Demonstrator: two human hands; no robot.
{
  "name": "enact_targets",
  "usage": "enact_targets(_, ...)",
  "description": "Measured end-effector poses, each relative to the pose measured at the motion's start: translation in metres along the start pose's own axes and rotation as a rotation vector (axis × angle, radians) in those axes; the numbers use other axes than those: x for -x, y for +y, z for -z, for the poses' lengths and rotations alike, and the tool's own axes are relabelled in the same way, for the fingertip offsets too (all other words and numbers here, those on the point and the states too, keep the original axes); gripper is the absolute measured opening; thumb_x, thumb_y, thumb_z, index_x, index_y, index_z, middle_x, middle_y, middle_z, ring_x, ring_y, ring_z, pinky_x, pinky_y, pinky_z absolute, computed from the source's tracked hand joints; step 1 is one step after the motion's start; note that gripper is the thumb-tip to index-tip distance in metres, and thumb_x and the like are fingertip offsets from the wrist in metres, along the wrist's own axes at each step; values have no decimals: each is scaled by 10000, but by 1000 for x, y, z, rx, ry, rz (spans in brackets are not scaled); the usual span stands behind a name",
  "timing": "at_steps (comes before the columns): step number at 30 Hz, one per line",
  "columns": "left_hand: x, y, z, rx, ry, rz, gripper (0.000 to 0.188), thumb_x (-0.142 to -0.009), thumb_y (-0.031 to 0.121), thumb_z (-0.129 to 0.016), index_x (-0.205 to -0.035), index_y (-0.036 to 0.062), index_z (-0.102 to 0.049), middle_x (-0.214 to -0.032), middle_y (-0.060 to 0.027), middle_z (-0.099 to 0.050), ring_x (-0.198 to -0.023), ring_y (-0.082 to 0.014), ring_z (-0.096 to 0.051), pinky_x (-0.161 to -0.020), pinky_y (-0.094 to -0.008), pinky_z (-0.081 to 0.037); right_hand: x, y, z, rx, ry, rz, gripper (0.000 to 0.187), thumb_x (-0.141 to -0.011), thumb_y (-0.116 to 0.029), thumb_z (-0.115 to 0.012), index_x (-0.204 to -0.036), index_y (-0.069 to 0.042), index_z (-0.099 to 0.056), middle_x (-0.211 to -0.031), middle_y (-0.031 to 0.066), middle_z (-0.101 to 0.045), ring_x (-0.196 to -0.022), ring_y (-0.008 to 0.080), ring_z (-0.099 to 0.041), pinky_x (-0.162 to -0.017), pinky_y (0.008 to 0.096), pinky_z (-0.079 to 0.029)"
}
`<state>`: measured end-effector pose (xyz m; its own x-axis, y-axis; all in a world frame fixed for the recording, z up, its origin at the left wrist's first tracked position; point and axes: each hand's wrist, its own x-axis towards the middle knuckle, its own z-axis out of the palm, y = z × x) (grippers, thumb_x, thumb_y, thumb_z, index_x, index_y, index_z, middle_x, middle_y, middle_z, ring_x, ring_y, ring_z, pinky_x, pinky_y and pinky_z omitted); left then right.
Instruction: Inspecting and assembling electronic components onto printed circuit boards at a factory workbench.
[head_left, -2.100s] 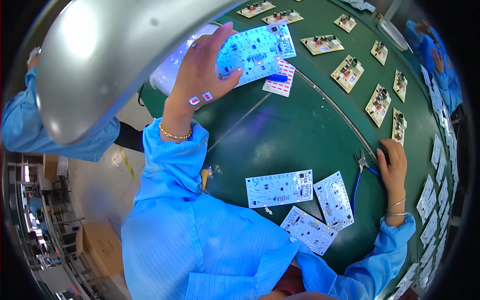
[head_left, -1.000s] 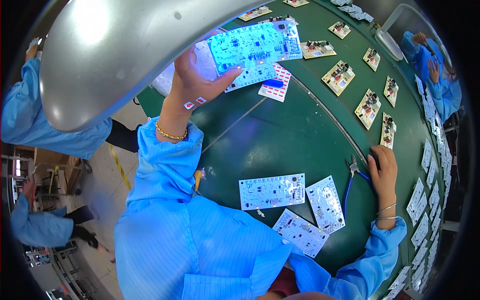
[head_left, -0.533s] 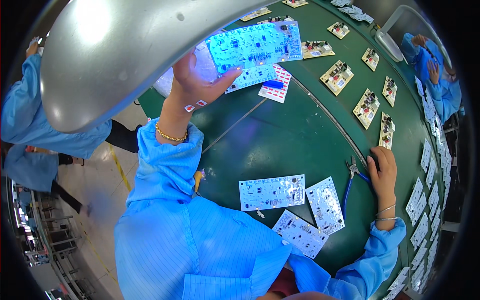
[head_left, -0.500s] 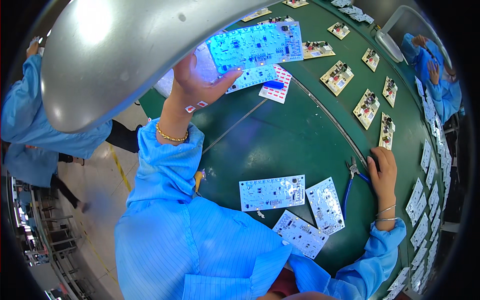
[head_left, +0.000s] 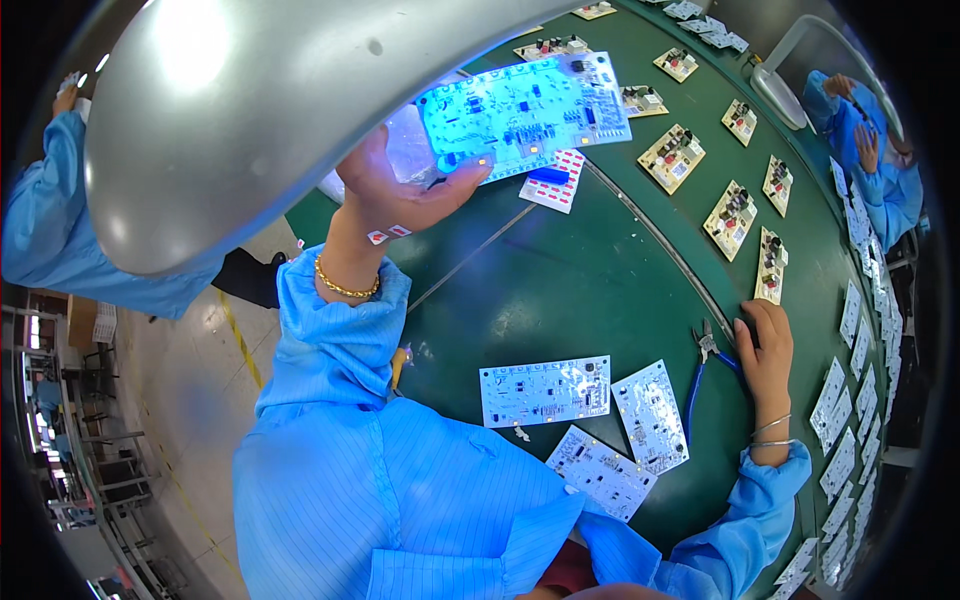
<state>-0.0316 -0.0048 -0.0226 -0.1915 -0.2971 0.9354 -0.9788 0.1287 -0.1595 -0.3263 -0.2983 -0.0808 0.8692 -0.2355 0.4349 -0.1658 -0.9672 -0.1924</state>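
Observation:
High on the left, my left hand [head_left: 400,190] grips a white circuit board [head_left: 530,105] by its near left edge, thumb on top. The board is lit blue under a grey lamp hood [head_left: 250,110], and it partly hides another board beneath it. Two small white stickers with red marks cling to my left wrist. My right hand [head_left: 765,345] lies on the table at the right, fingers loosely stretched, holding nothing that I can see. Beside its thumb lie blue-handled cutters [head_left: 706,345]. Three white circuit boards [head_left: 545,390] lie in front of my body.
A sticker sheet [head_left: 553,190] with a blue object on it lies beyond the held board. Several tan boards with components [head_left: 672,158] stand across the green table [head_left: 560,290]. More white boards line the right edge. A yellow-handled tool [head_left: 399,368] lies by my left sleeve. Other people work nearby.
My left hand has shifted the held board slightly right and toward me, covering more of the board beneath. My right hand stays in place. A person at far left has moved out of view.

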Motion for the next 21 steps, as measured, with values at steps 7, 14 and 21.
enact_targets(7, 14, -13, -22, 996, -73, 1165, 433, -908, 316, -324, -1143, -35, -420, -880, -119, -576, -702, -177, -577, -565, -268, -445, -7, -13, 4, 38, -9, -77, 190, -748, -102, -564, -914, -14, -542, -930, 139, -542, -857, 295, -527, -754, 338, -420)
enact_targets(14, 11, -4, -37, 1623, -140, 1573, 480, -894, 400, -310, -1120, -2, -443, -858, -126, -599, -610, -200, -587, -445, -259, -403, -15, -24, 7, -114, 81, -157, 243, -742, -94, -585, -974, -32, -547, -918, 95, -540, -765, 184, -516, -649, 265, -418)
enact_targets(21, -6, 37, -52, 1701, -506, 1758, 520, -900, 423, -249, -1129, -2, -440, -854, -137, -595, -557, -190, -580, -380, -227, -389, -74, -77, 8, -559, 48, 153, 865, -600, -161, -730, -1294, -40, -227, -1253, 120, -366, -1057, 237, -424, -855, 340, -375)
